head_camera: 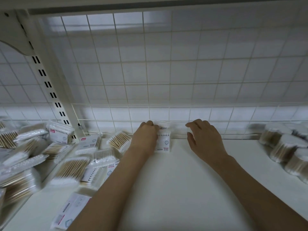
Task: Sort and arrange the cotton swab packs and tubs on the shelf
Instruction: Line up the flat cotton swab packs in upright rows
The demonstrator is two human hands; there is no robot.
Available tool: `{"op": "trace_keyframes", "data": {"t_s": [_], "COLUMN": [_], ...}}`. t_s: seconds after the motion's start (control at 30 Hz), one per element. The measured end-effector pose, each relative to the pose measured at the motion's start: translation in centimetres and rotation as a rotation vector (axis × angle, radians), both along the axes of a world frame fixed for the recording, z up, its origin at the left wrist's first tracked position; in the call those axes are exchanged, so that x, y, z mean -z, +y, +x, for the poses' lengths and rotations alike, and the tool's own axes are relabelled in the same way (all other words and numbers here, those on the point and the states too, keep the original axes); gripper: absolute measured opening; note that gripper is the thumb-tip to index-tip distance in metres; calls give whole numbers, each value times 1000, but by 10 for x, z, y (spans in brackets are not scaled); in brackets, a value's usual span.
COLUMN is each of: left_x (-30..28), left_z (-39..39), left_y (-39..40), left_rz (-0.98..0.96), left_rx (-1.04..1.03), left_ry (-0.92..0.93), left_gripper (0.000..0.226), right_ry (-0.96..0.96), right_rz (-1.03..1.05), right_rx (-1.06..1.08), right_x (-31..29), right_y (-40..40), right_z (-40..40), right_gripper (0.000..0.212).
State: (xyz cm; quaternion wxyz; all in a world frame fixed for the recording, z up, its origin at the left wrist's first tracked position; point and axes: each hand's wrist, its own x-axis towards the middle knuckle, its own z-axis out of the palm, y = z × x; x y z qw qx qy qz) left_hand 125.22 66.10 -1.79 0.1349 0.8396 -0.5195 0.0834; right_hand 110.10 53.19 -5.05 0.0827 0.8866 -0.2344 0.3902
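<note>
At the back of the white shelf (175, 180), against the wire grid, my left hand (146, 135) grips a flat clear cotton swab pack (164, 140) that stands upright on its edge; its fingers curl over the pack's top. My right hand (204, 135) hovers just right of the pack with relaxed fingers, holding nothing. A loose heap of swab packs (70, 165), some with wooden sticks, some white, lies on the left. Round clear tubs of swabs (286, 147) are grouped at the far right.
A white wire grid panel (166, 72) forms the shelf's back wall. A slotted upright post (50, 90) stands at the left. Another flat pack (71, 212) lies near the front edge, left of my left forearm.
</note>
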Motion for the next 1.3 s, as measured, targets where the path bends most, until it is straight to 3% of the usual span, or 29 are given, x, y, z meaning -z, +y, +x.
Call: {"op": "trace_keyframes", "data": {"t_s": [0.3, 0.4, 0.53, 0.73, 1.07, 1.3], "left_x": [-6, -13, -27, -44, -42, -40], "left_z": [6, 4, 16, 54, 96, 103], "left_y": [-10, -1, 28, 93, 182, 207], "left_rz": [62, 62, 80, 165, 260, 269], "left_rx": [-9, -29, -41, -122, -226, -193], "left_ry": [-4, 3, -26, -11, 44, 20], "left_gripper": [26, 37, 45, 36, 47, 46], "right_ry": [51, 74, 86, 119, 514, 628], "right_rz": [48, 70, 86, 134, 364, 417], "right_rx": [4, -2, -38, -189, -220, -121], "right_x": [4, 2, -9, -36, -33, -23], "right_y": [23, 35, 56, 102, 126, 124], "right_z": [-22, -21, -8, 41, 132, 172], "right_gripper": [26, 26, 26, 24, 39, 45]}}
